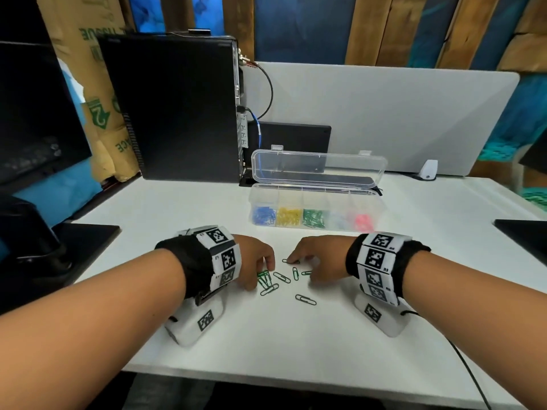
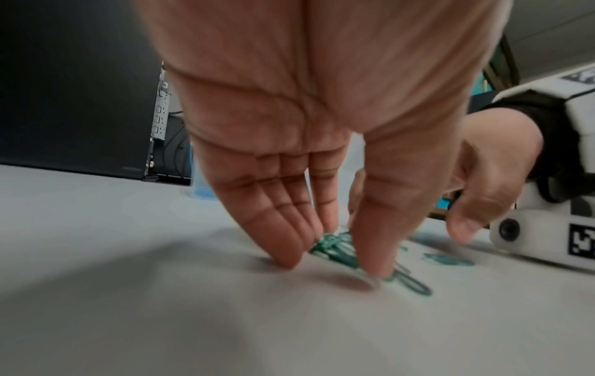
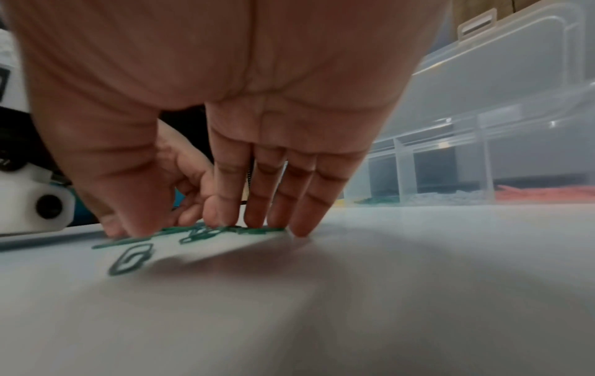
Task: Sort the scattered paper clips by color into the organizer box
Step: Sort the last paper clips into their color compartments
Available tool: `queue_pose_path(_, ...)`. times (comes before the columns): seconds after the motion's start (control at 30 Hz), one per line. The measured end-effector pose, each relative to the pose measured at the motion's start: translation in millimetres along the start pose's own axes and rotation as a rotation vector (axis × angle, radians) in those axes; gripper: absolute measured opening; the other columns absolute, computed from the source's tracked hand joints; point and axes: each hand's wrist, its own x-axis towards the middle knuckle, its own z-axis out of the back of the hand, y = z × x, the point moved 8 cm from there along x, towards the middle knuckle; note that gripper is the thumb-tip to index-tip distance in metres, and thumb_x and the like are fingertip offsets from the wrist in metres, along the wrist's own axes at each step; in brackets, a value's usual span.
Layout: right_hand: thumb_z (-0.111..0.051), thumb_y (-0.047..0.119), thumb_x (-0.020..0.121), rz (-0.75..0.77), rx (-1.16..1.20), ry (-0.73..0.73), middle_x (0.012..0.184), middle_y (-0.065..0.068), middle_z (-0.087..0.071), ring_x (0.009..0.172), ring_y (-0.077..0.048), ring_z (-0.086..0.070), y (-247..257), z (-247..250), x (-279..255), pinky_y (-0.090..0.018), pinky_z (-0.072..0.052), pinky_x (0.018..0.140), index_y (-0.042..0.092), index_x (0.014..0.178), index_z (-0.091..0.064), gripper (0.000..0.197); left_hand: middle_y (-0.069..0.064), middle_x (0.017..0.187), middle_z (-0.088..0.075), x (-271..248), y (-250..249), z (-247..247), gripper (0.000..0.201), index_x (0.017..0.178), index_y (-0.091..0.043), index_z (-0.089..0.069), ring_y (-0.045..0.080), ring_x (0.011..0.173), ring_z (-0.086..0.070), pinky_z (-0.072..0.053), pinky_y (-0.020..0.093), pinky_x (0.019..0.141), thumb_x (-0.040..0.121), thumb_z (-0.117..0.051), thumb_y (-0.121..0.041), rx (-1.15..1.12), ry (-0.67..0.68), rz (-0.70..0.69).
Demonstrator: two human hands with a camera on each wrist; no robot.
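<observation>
Several green paper clips [image 1: 281, 277] lie loose on the white table [image 1: 296, 344] between my hands. My left hand [image 1: 262, 275] stands on straight fingers, with a bunch of green clips [image 2: 335, 250] between its thumb and fingertips [image 2: 289, 259]; the thumb tip presses on one. My right hand [image 1: 299, 267] also has straight fingers, tips down on the table and touching green clips [image 3: 206, 232]; one clip [image 3: 130, 259] lies free near its thumb. The clear organizer box [image 1: 380, 214] stands behind, lid open, holding blue, yellow, green, pale and pink clips in separate compartments.
A black computer tower [image 1: 177, 108] and a dark monitor [image 1: 38, 113] stand at the back left. A grey divider panel [image 1: 399, 113] closes off the back. A black pad [image 1: 524, 229] lies at the right edge, and a cable [image 1: 467, 365] trails from my right wrist.
</observation>
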Motion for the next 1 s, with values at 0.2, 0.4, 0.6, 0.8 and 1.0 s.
queue_pose_path(0.2,-0.074,0.030,0.078,0.029,0.089,0.010,0.129,0.004,-0.049,0.115,-0.012,-0.051,-2.4,-8.6,-18.4,-0.017,-0.038,0.089,0.026,0.136,-0.046,0.065,-0.013,0.094,-0.053,-4.6,-14.6,-3.3,0.058,0.125,-0.024,-0.052,0.015,0.097,-0.062,-0.047,0.028,0.092,0.073,-0.077,-0.023,-0.056,0.000,-0.002)
queue_pose_path(0.4,-0.073,0.044,0.076,0.005,-0.092,0.021,0.120,0.002,-0.049,0.111,-0.017,-0.053,3.0,-14.0,-20.8,-0.024,-0.041,0.087,0.025,0.139,-0.043,0.072,-0.005,0.121,-0.059,-3.8,-26.7,-3.8,0.057,0.124,-0.023,-0.051,0.017,0.110,-0.057,-0.043,0.025,0.089,0.074,-0.076,-0.034,0.079,-0.081,0.012)
queue_pose_path(0.6,-0.069,0.036,0.082,0.034,-0.090,-0.029,0.109,0.001,-0.056,0.104,-0.019,-0.055,9.7,-7.8,-16.5,-0.024,-0.040,0.085,0.021,0.130,-0.053,0.052,-0.003,0.120,-0.061,4.4,-39.1,1.6,0.045,0.122,-0.019,-0.054,0.017,0.110,-0.056,-0.037,0.021,0.080,0.081,-0.069,-0.032,0.082,-0.151,-0.022)
queue_pose_path(0.8,-0.069,0.029,0.083,0.066,-0.032,-0.076,0.095,0.008,-0.051,0.087,-0.011,-0.048,8.7,-7.5,-12.6,-0.019,-0.034,0.077,0.021,0.117,-0.062,0.036,-0.001,0.113,-0.061,6.7,-44.3,0.6,0.043,0.119,-0.019,-0.054,0.018,0.101,-0.057,-0.038,0.023,0.075,0.081,-0.065,-0.035,0.073,-0.197,-0.032)
queue_pose_path(1.0,-0.070,0.031,0.081,0.096,-0.039,-0.091,0.094,0.009,-0.050,0.086,-0.010,-0.047,13.6,-6.7,-15.0,-0.019,-0.034,0.076,0.023,0.113,-0.065,0.033,0.000,0.105,-0.063,7.9,-46.1,-1.5,0.041,0.110,-0.016,-0.058,0.017,0.087,-0.055,-0.039,0.023,0.074,0.079,-0.068,-0.040,0.083,-0.161,-0.054)
